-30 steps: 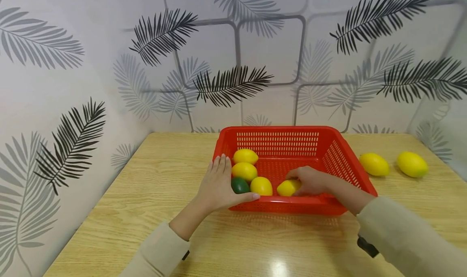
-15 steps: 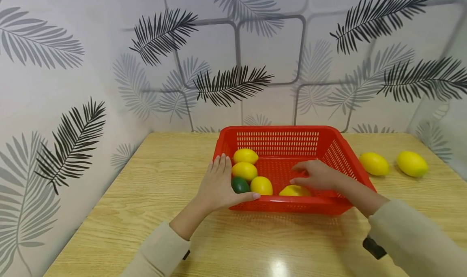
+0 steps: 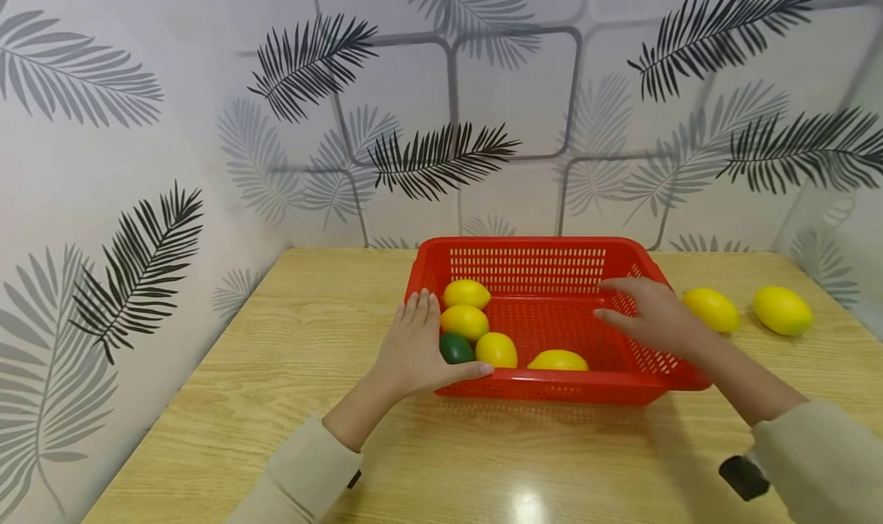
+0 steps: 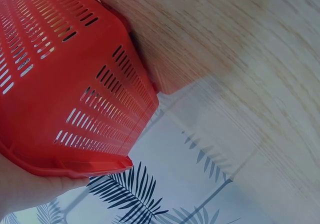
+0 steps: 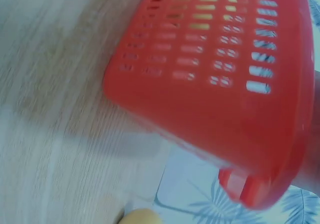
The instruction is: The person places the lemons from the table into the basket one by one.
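Note:
A red plastic basket (image 3: pixel 552 390) with slotted walls stands on the table. My left hand (image 3: pixel 417 355) rests on its near left corner, fingers straight along the left rim and thumb along the front rim. Beside that hand, several yellow lemons (image 3: pixel 465 323) and a dark green fruit (image 3: pixel 455 348) lie inside against the left wall. One more lemon (image 3: pixel 559 360) lies alone behind the front wall, its lower part hidden. My right hand (image 3: pixel 655 317) is over the basket's right side, thumb and fingers spread with nothing between them. In the right wrist view the basket wall (image 5: pixel 200 104) mostly hides this hand.
Two more yellow lemons lie on the wooden table (image 3: pixel 276 355) right of the basket: a nearer lemon (image 3: pixel 712 310) close to its rim and a farther lemon (image 3: pixel 782 311) with a greenish end. A leaf-patterned wall (image 3: pixel 483 126) rises behind the table.
My right hand let go of the lemon by the front wall, then rose and moved right toward the basket's right rim. My left hand stayed on the corner.

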### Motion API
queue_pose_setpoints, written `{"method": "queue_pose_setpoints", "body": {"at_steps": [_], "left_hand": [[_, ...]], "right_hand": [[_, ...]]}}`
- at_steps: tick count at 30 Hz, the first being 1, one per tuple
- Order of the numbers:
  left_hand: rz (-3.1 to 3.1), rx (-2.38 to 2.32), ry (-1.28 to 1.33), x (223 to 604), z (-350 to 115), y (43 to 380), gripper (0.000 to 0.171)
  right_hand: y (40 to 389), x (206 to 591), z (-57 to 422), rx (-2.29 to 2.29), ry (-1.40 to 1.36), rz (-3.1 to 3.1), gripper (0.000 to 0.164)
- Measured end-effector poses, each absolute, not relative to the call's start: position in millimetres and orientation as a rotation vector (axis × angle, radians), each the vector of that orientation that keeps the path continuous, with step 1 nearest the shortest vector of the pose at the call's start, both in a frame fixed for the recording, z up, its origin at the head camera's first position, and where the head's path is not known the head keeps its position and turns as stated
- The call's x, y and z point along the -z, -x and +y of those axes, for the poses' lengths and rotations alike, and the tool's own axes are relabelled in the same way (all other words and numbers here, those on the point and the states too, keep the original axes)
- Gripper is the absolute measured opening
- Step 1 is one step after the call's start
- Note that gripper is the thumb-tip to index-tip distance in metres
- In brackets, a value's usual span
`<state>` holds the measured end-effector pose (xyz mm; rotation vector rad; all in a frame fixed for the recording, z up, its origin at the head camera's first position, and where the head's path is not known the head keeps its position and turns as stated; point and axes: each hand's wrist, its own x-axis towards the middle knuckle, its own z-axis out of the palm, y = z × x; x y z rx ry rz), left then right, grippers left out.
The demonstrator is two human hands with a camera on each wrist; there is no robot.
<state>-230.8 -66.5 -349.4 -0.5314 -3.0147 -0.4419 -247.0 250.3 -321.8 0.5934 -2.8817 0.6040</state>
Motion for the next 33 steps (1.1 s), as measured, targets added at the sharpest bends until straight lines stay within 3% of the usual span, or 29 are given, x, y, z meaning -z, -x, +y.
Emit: {"method": "queue_pose_setpoints", "body": {"at_steps": [18, 33], "left_hand": [[-3.009, 0.433, 0.538, 350, -67, 232, 0.113], [-3.005, 0.419, 0.548, 351, -67, 231, 0.113]], "right_hand": [[255, 335, 299, -0.649, -0.508, -2.545, 0.039], [251, 352, 335, -0.791, -0.072, -2.522, 0.052]]}}
